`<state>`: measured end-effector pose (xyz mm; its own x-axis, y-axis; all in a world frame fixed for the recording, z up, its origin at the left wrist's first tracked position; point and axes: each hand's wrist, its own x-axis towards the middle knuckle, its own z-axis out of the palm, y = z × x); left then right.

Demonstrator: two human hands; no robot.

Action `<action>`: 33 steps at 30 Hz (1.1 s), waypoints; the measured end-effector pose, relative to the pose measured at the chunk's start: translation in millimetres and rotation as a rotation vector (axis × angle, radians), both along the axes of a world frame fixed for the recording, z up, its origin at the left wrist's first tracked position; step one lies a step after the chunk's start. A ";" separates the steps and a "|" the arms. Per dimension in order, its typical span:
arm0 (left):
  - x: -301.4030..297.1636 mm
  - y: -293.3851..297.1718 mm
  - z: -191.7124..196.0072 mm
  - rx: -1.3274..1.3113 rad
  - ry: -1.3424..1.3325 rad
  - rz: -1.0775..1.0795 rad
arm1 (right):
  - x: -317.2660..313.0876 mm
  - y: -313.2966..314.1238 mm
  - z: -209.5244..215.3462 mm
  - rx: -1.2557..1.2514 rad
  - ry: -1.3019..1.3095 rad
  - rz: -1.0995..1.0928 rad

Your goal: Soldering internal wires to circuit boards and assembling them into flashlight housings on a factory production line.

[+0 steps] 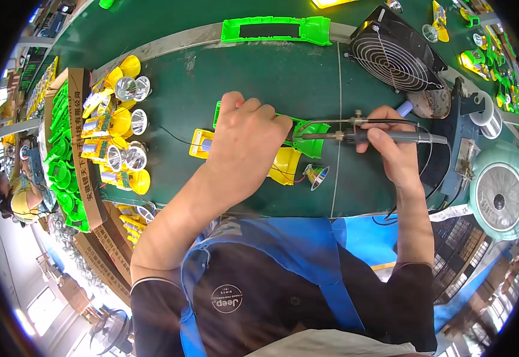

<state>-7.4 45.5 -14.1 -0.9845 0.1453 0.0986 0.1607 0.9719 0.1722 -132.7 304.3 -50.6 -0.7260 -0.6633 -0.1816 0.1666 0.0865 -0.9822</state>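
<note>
Two hands close together: right hand closed round a grey-handled metal soldering iron, left hand curled, grip hidden, over a bright-green plastic casing on the dark-green surface, where an unsteady iron could scorch plastic or nearby fingers.

The camera sits on your head, the left one of a pair, and looks down at the desk from close by. Your left hand and right hand show near the middle, with your dark shirt below. Its wide, round view bends straight lines and takes in the room on both sides.
</note>
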 end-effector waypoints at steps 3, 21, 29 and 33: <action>-5.5 1.4 3.8 -0.058 -0.048 -0.003 | 1.2 -8.7 6.2 0.031 -0.051 0.032; -14.1 5.4 12.8 -0.126 -0.137 -0.044 | 22.3 5.5 7.1 -0.221 0.016 -0.151; -13.5 6.7 13.9 -0.101 -0.145 -0.025 | 67.1 -30.7 -18.1 -0.310 0.479 -0.196; -13.8 7.9 12.9 -0.123 -0.117 -0.023 | 74.8 -40.5 -25.2 -0.273 0.543 -0.157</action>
<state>-21.2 53.4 -1.2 -0.9845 0.1715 -0.0362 0.1686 0.9831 0.0714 -57.9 263.8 -75.8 -0.7599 -0.5114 0.4012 -0.3718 -0.1643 -0.9137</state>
